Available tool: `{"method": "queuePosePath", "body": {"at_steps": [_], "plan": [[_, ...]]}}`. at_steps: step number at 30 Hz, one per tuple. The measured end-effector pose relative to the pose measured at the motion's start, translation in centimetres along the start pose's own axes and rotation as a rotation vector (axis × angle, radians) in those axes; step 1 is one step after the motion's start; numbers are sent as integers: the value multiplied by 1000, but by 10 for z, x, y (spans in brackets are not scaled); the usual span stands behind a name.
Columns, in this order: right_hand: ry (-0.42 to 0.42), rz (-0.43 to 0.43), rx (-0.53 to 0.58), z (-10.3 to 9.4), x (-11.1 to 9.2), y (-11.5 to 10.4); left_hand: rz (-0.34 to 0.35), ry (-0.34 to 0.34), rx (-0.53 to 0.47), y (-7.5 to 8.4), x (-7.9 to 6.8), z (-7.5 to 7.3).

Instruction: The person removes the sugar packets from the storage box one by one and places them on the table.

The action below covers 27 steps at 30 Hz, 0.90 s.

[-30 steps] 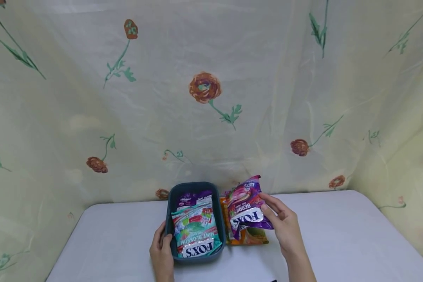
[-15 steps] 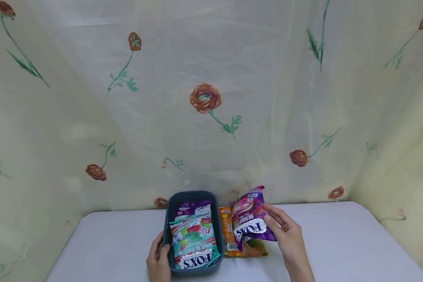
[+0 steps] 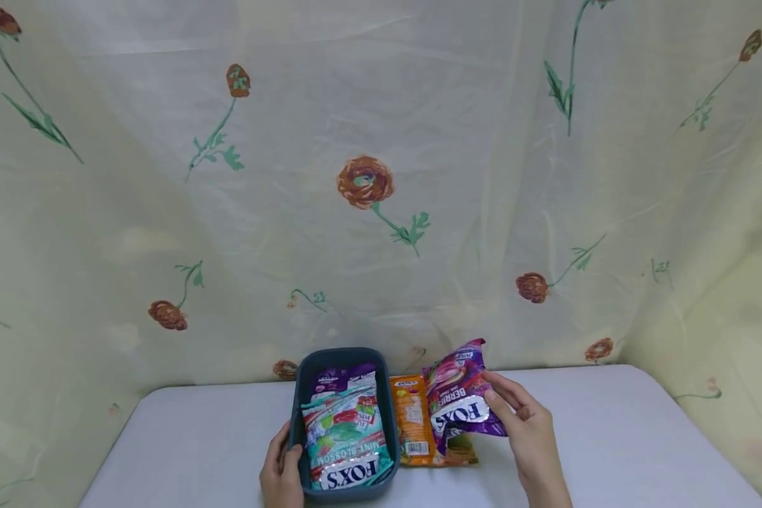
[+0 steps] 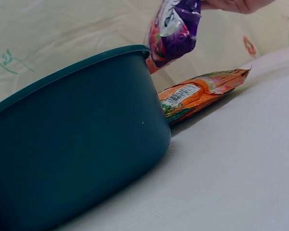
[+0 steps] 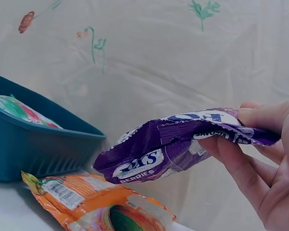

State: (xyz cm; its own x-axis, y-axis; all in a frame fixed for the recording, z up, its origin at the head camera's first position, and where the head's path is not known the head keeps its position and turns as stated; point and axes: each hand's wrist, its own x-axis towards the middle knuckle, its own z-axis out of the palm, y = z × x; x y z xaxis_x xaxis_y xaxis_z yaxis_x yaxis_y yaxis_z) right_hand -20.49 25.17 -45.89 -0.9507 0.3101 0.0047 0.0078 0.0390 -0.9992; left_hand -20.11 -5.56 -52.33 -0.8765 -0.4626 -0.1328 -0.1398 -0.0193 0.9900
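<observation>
My right hand pinches a purple bag of berries candy by its edge, thumb on one face and fingers on the other. In the right wrist view the candy bag hangs in the air above an orange candy bag. That orange bag lies on the table against the right side of a dark teal bin. At the bin's left wall, my left hand grips the rim with the thumb over it. Inside the bin a mint candy bag lies in front of a purple bag.
The white table extends to both sides of the bin. Behind it hangs a pale flowered curtain, which also closes in the left and right sides.
The whole scene sits lower in the head view as the camera tilted. My right hand has shifted slightly right with the purple candy bag, uncovering more of the orange bag.
</observation>
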Motion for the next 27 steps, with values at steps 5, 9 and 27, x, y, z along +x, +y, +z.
{"method": "queuePosePath", "body": {"at_steps": [5, 9, 27], "plan": [[17, 27, 2, -5, 1, 3, -11, 1, -5, -2, -1, 1], [35, 50, -2, -9, 2, 6, -13, -6, 0, -2, -2, 1], [41, 43, 83, -23, 8, 16, 4, -22, -49, 2, -2, -1]]}}
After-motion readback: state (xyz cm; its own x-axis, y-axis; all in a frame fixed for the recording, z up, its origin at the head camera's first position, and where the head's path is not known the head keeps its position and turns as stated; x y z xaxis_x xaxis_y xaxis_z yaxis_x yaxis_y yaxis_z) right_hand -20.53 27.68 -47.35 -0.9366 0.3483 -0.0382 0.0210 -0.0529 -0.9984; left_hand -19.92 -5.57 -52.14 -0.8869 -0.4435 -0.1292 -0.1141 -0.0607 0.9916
